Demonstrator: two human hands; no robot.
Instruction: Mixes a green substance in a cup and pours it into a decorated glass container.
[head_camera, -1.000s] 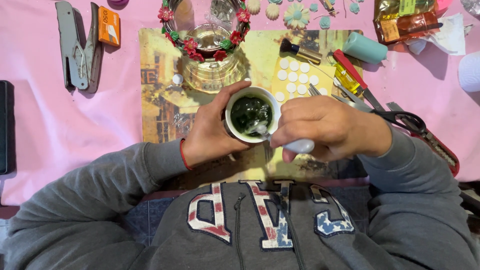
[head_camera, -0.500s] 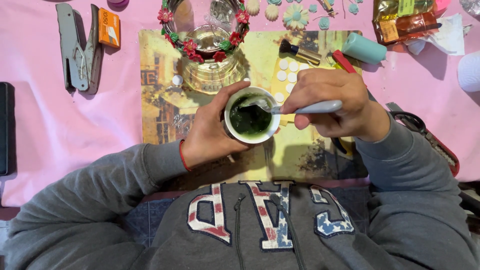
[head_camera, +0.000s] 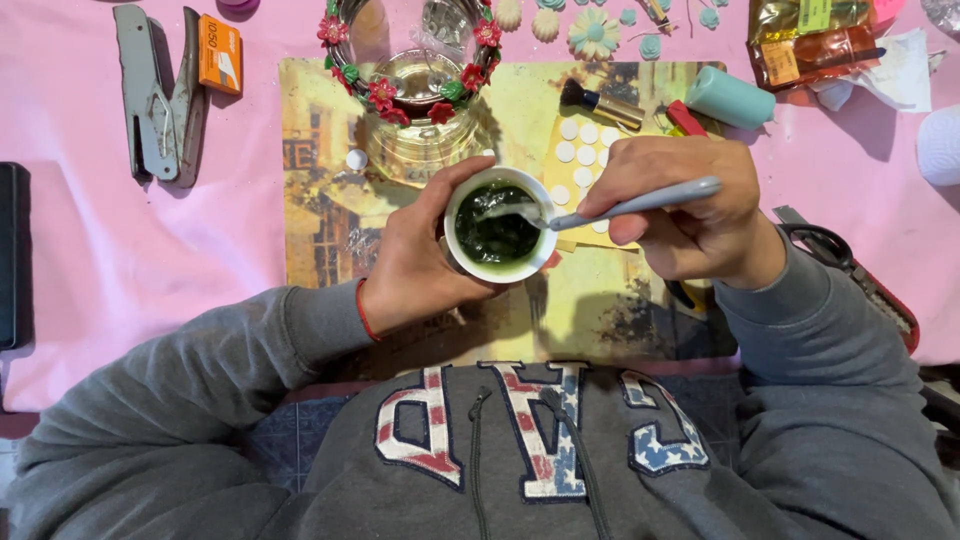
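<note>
**A:** Any tips for stirring this? Left hand (head_camera: 420, 265) is wrapped around the small white cup (head_camera: 499, 238) of dark green mix, held just above the picture mat (head_camera: 320, 180) on the pink worktop (head_camera: 100, 250).

**B:** Right hand (head_camera: 690, 210) pinches the grey spoon (head_camera: 610, 208) with its bowl in the cup, good. I'd go slow, scrape the walls and keep the cup level, since that glass jar with the flower ring (head_camera: 412, 90) sits close behind.

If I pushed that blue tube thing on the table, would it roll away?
Probably. The teal tube looks round and smooth and lies on its side, so a nudge could roll it across the pink table cover. It looks light, perhaps plastic.
</note>
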